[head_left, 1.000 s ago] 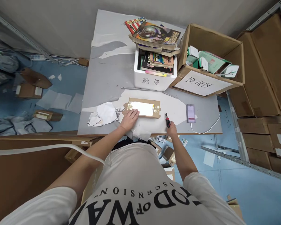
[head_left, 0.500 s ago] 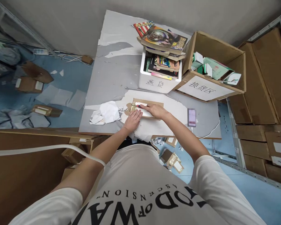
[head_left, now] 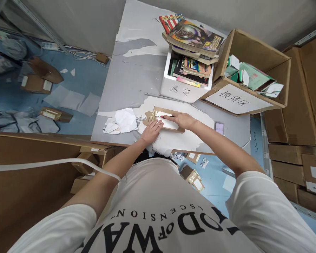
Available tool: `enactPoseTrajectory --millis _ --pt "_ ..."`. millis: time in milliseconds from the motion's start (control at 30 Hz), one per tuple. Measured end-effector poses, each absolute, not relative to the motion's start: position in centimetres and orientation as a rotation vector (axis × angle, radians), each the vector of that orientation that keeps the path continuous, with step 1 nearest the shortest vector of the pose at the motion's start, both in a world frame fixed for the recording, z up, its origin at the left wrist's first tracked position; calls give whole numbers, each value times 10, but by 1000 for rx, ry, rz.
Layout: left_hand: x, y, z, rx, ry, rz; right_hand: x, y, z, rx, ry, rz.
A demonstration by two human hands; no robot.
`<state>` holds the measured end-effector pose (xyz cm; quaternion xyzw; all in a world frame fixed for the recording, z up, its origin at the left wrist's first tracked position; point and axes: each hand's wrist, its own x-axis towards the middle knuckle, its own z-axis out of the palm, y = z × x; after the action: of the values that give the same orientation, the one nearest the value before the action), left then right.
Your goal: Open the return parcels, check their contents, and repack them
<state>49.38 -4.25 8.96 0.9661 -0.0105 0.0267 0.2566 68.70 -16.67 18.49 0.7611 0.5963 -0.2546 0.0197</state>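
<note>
A small cardboard box [head_left: 177, 130] with a white label [head_left: 168, 123] lies on the table. Shiny tape covers its left end. My right hand [head_left: 184, 121] is closed around a small red-and-black utility knife [head_left: 162, 116], index finger stretched along it, over the box's taped end. My left hand [head_left: 152, 133] rests with fingers stretched out on the near left edge of the box. Crumpled white paper [head_left: 125, 120] lies to the left of the box.
A white bin [head_left: 183, 90] piled with books [head_left: 195, 38] stands behind the box. Beside it is an open carton [head_left: 242, 100] holding green-and-white packages. A phone [head_left: 219, 128] lies right of my forearm. Cartons [head_left: 37, 84] and paper litter the floor left.
The knife and my right hand have shifted slightly right along the box. My right elbow has swung outward, and the view has moved a little. My left hand stays on the box.
</note>
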Motion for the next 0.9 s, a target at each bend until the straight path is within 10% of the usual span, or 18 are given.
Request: enactPoseTrajectory --millis 633,900 --pt "498 -47 103 2815 -26 -10 720 -329 264 2281 1385 -536" --pt "492 -51 103 2804 -13 13 643 -369 116 3029 511 -407"
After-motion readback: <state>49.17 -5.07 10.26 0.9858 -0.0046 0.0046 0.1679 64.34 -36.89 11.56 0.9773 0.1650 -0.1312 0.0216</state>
